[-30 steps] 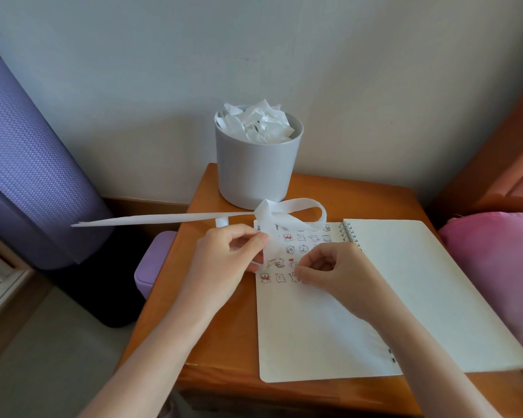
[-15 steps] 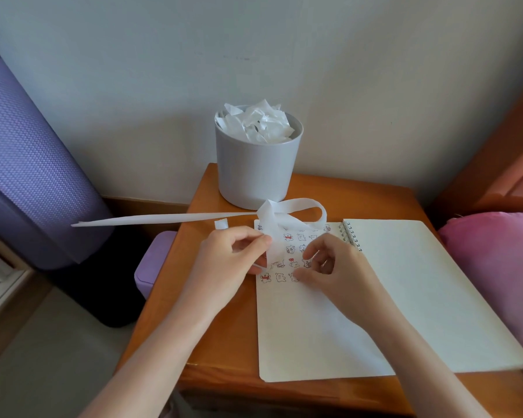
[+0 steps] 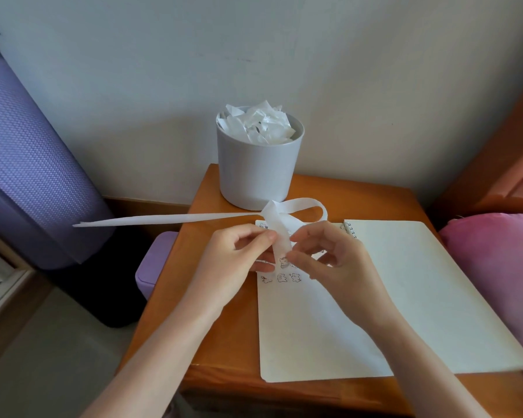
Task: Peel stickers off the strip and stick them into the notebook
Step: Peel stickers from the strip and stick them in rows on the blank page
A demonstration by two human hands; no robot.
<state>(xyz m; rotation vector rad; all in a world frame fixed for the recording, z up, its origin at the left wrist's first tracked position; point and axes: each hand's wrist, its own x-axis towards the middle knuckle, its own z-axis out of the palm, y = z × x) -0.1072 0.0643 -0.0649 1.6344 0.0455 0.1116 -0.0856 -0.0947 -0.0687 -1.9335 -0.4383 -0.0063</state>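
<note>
An open spiral notebook (image 3: 405,297) lies on the small wooden table (image 3: 212,342), with several small bear stickers (image 3: 287,277) stuck near the top of its left page. A long white sticker strip (image 3: 169,219) loops above the notebook and trails out to the left past the table's edge. My left hand (image 3: 239,260) pinches the strip's hanging end between thumb and fingers. My right hand (image 3: 329,260) is raised beside it, fingertips pinching at the strip's lower end (image 3: 281,248). Whether a sticker sits under those fingertips is hidden.
A grey bin (image 3: 258,173) full of crumpled white backing paper stands at the table's far edge by the wall. A purple rolled mat (image 3: 27,176) leans at the left, a purple box (image 3: 153,267) sits below the table's left edge, and a pink cushion (image 3: 501,267) lies at the right.
My right hand has lifted off the notebook page and come up to the strip's end that my left hand holds. The left hand has barely moved.
</note>
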